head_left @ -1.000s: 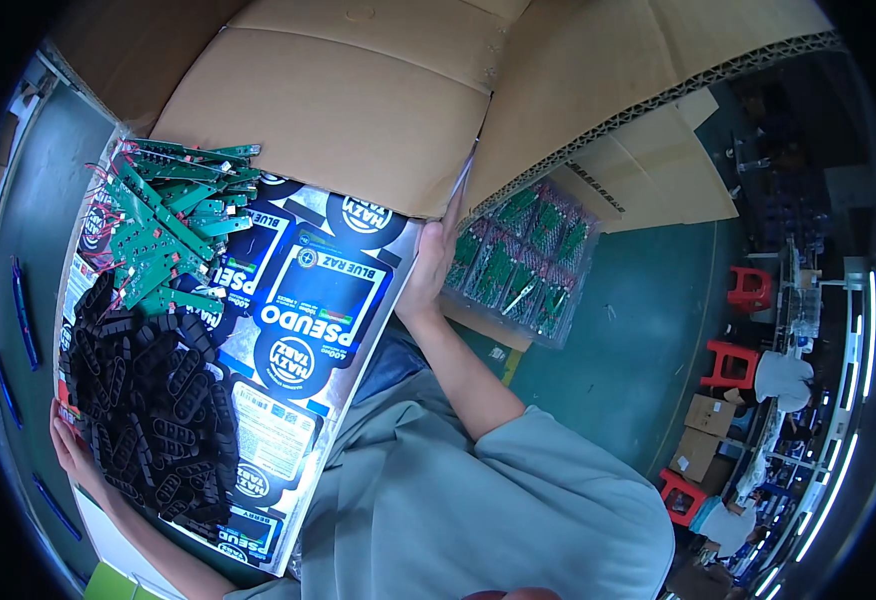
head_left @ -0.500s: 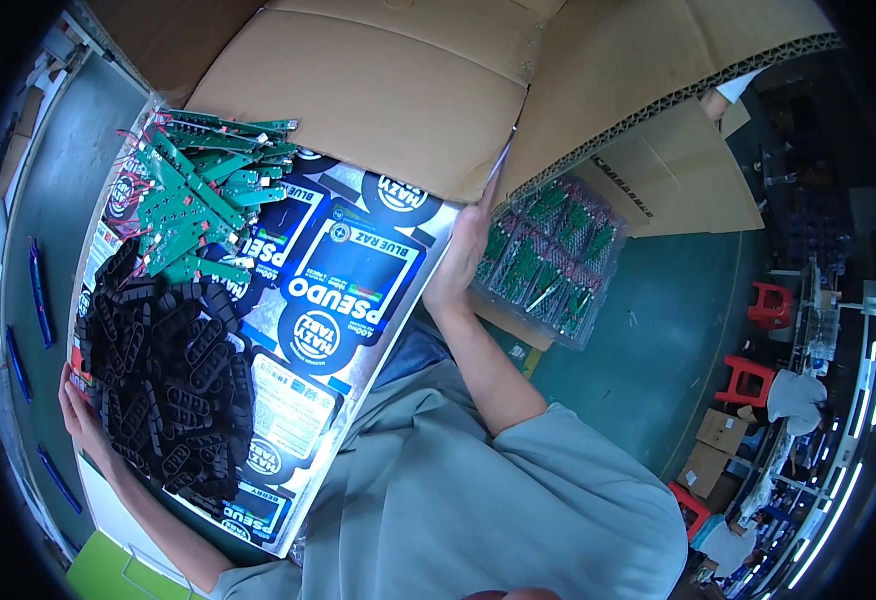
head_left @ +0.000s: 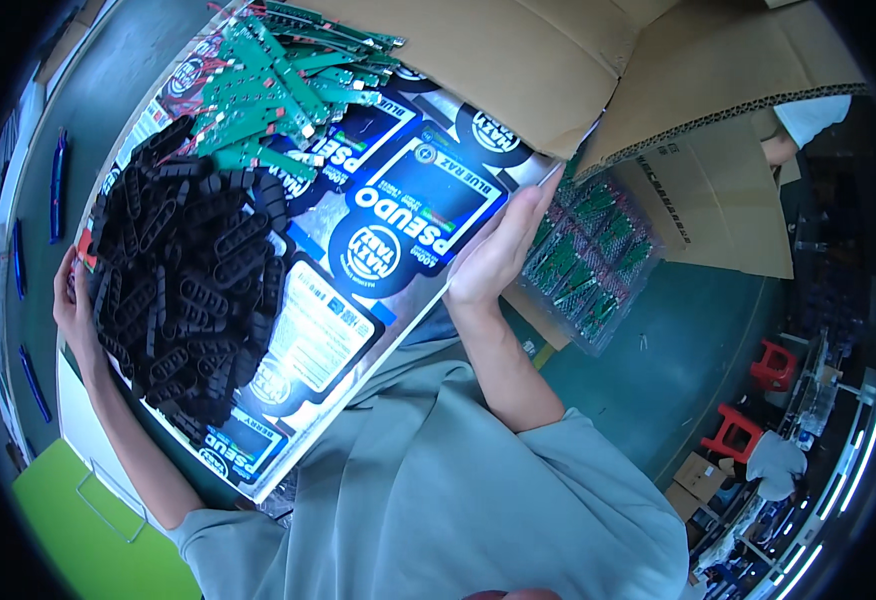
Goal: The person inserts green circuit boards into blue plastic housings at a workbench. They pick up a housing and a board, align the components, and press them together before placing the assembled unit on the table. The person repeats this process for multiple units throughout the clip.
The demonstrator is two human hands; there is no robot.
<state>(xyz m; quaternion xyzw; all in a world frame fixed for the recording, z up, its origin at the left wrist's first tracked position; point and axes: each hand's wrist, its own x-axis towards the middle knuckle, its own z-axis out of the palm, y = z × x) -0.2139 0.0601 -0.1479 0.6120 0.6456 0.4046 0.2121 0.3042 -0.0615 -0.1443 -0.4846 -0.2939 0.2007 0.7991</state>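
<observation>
A flat board covered in printed blue, black and silver labels [head_left: 353,330] spans the space before me. My left hand [head_left: 76,300] curls around its left edge, beside a heap of black, oblong slotted plastic pieces [head_left: 193,290]. Against the right edge, my right hand [head_left: 498,250] is closed with its fingers together, partly hidden by the board's rim. Green circuit boards with thin red wires [head_left: 273,90] lie piled at the far left of the board, just beyond the black pieces.
A large open cardboard box [head_left: 498,50] meets the board's far edge. To its right, a clear tray of circuit boards [head_left: 598,260] sits low. Slim blue items [head_left: 59,185] lie on the left surface, above a lime-green panel [head_left: 98,530]. Red stools [head_left: 733,432] and another person's arm [head_left: 780,148] appear right.
The whole view has turned, so the board, piles and box appear farther up and right. Both hands keep to the same edges, and the piles look undisturbed.
</observation>
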